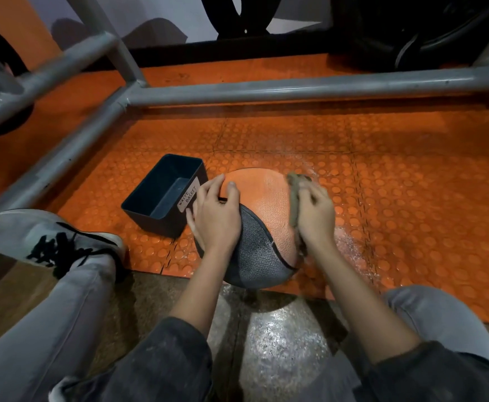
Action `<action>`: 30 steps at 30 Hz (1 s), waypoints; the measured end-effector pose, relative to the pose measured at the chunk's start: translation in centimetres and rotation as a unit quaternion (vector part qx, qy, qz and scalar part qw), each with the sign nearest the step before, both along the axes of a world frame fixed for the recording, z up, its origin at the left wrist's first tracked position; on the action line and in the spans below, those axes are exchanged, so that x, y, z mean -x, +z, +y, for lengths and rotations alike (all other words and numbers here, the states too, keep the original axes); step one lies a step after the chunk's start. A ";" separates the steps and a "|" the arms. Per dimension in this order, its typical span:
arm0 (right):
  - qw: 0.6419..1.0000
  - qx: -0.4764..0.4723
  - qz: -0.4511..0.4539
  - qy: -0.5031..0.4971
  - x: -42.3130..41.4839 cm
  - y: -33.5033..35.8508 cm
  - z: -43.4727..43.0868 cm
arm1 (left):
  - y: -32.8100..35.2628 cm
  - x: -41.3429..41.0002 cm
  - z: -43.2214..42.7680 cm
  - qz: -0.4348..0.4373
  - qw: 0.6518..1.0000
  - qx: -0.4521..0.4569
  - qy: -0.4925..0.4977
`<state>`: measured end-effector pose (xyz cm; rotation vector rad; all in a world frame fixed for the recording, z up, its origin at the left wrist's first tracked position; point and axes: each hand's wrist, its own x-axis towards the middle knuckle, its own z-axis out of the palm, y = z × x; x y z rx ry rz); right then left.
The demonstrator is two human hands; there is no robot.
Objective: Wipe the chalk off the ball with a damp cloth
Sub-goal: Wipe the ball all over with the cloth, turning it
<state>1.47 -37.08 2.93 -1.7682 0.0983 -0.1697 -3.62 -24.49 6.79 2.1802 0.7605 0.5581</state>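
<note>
My left hand (217, 217), fingers spread, steadies the ball (262, 198); my right hand (316, 216) grips the cloth (294, 200). Hard strokes could roll the ball off the mat (411, 198) at its near edge.

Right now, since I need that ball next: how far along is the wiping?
Midway, I'd say. The ball looks mostly clean on its upper orange panel. The left hand steadies it while the right hand presses the cloth on its right side. The underside is hidden, and white dust lies on the mat.
</note>
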 end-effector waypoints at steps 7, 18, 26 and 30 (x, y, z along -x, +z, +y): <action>0.971 0.114 -0.200 0.066 2.2 -0.8 1.2 | -0.3 0.3 1.0 -0.017 0.999 0.035 -0.011; 0.984 0.141 -0.104 0.029 1.2 1.8 2.4 | -0.1 0.2 0.3 -0.002 1.000 -0.003 -0.004; 0.991 0.016 0.043 0.123 -2.9 1.3 -1.2 | -0.4 0.4 0.5 -0.019 1.000 0.006 -0.019; 0.990 0.034 0.071 0.113 -3.0 3.0 0.0 | 0.0 0.3 -0.3 -0.012 1.000 -0.013 -0.007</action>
